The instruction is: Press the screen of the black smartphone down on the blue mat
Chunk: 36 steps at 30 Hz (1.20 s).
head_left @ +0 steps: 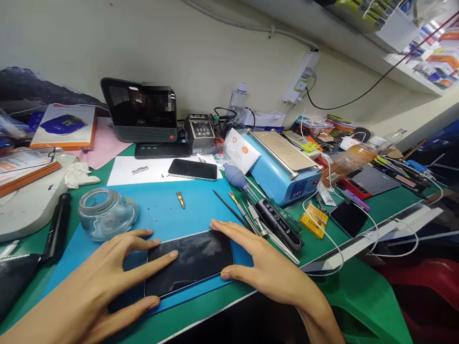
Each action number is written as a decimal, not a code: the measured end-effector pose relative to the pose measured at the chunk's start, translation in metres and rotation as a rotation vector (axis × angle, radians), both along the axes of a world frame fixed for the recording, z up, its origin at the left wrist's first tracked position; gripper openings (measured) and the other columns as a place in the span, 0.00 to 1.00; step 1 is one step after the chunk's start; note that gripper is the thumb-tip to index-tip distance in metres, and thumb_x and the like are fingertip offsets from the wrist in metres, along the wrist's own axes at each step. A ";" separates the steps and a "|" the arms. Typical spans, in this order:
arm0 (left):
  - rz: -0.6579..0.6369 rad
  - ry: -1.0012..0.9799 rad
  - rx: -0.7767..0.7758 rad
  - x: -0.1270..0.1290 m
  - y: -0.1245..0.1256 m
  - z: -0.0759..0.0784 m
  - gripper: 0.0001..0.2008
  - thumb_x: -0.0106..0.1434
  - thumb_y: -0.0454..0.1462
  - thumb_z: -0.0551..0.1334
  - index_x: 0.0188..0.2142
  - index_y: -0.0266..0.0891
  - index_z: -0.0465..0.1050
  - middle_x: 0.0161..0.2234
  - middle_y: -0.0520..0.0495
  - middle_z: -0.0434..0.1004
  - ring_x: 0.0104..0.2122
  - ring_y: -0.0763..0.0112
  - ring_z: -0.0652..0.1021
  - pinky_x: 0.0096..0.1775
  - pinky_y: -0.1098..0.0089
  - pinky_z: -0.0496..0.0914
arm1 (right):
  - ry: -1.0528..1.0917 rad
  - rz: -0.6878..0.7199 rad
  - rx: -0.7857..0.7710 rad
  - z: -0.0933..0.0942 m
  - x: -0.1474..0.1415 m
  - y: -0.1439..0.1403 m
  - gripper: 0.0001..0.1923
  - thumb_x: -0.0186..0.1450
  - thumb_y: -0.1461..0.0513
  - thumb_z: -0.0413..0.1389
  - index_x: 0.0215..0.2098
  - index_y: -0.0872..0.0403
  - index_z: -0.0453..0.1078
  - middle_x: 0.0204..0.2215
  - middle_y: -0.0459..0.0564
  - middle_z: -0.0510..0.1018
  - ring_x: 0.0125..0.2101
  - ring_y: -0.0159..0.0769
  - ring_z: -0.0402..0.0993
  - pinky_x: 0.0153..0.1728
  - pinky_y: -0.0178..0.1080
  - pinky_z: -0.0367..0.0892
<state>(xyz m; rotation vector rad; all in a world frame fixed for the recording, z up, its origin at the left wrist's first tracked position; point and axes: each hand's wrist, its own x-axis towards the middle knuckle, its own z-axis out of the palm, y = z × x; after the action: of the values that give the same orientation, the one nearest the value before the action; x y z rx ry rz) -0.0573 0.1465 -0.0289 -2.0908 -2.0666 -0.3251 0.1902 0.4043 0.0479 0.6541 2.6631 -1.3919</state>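
Note:
A smartphone point(191, 263) with a dark, reflective screen lies on the blue mat point(201, 196) at the front of the bench. My left hand point(103, 277) grips its left end, thumb at the near corner and fingers at the far corner, the index fingertip resting on the glass. At the right end, my right hand point(261, 267) spans the phone between its thumb and extended fingers. Beyond the phone lies a small brass-coloured brush head point(180, 199). A glass jar point(105, 215) stands just past my left hand.
Tweezers point(283, 244), a black pen-shaped electric tool point(279, 224) and a blower bulb point(235, 176) lie right of the mat. Behind them stands a blue heating plate machine point(279, 172). Another phone point(192, 169) rests on white paper. A dark-screened device point(141, 112) leans by the wall.

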 end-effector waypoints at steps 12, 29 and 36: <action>-0.031 -0.336 0.027 -0.005 0.012 0.012 0.33 0.74 0.57 0.63 0.72 0.57 0.55 0.66 0.49 0.67 0.64 0.62 0.71 0.64 0.62 0.74 | 0.592 -0.063 0.806 -0.038 -0.005 -0.095 0.22 0.80 0.53 0.51 0.68 0.51 0.69 0.72 0.50 0.69 0.73 0.40 0.62 0.73 0.50 0.64; 0.053 -0.643 -0.077 0.000 0.018 0.018 0.49 0.66 0.49 0.74 0.74 0.68 0.42 0.63 0.50 0.66 0.65 0.51 0.68 0.69 0.40 0.64 | 0.400 -0.378 0.991 -0.078 0.032 -0.073 0.22 0.81 0.55 0.49 0.71 0.38 0.66 0.74 0.45 0.64 0.73 0.53 0.60 0.61 0.68 0.75; -0.043 -0.791 -0.117 -0.007 0.018 0.039 0.51 0.65 0.44 0.76 0.75 0.67 0.43 0.61 0.50 0.68 0.62 0.55 0.70 0.69 0.47 0.65 | 0.643 -0.179 1.025 -0.043 -0.011 -0.105 0.19 0.76 0.66 0.57 0.64 0.53 0.73 0.63 0.56 0.77 0.65 0.49 0.71 0.66 0.56 0.71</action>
<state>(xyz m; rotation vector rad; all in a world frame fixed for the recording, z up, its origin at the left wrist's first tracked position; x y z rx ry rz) -0.0646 0.1645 0.0100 -2.3110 -2.4644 -1.2339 0.1795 0.2997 0.0047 0.5324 3.8711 -0.0885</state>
